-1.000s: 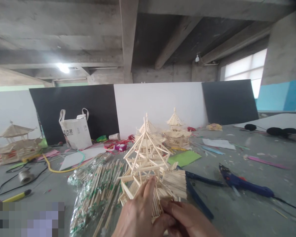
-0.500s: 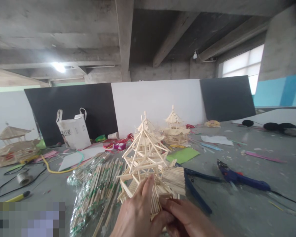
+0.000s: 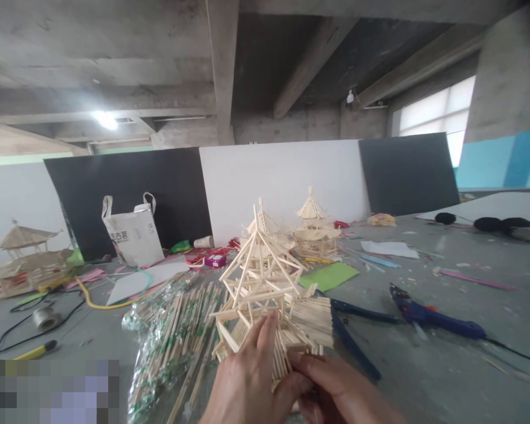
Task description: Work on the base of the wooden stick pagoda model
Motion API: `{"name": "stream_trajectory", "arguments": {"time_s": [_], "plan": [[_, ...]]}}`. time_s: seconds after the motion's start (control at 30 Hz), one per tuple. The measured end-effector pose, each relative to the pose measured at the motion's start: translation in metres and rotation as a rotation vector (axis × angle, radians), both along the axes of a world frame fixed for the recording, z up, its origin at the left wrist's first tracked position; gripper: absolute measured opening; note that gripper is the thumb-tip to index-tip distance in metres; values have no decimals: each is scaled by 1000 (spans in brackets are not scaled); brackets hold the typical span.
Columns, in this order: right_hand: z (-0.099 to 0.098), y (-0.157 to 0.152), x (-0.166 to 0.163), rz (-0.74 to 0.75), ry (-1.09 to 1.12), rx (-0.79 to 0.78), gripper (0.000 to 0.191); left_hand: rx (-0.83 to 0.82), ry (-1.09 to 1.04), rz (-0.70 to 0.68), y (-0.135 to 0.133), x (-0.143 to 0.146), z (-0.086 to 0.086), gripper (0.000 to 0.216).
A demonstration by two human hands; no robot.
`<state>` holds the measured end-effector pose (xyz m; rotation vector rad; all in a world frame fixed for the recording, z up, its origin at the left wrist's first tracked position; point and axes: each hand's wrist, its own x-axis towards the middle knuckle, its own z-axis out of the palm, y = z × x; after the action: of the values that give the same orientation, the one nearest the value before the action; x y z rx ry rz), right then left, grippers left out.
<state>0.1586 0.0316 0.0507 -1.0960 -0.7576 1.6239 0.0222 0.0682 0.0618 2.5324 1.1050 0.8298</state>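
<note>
Left hand (image 3: 247, 383) against stick pagoda (image 3: 265, 294)

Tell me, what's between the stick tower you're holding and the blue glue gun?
In the head view, blue-handled pliers lie on the grey floor between the stick pagoda model and the blue glue gun.

Left of the fingers (image 3: 265, 341) lies a stick bundle (image 3: 176, 335); right, pliers (image 3: 353, 347); bare desk (image 3: 424, 383) beyond.

Pale stick-built pagoda model (image 3: 265, 294), upright, tiered pointed roof, on grey floor
</note>
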Motion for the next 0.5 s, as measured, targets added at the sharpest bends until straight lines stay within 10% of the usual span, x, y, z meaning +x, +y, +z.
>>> {"name": "stream_trajectory", "arguments": {"time_s": [0.5], "plan": [[15,-9,2,-5,-53,72,32,132,99,-37,2,-2,-1,50]]}}
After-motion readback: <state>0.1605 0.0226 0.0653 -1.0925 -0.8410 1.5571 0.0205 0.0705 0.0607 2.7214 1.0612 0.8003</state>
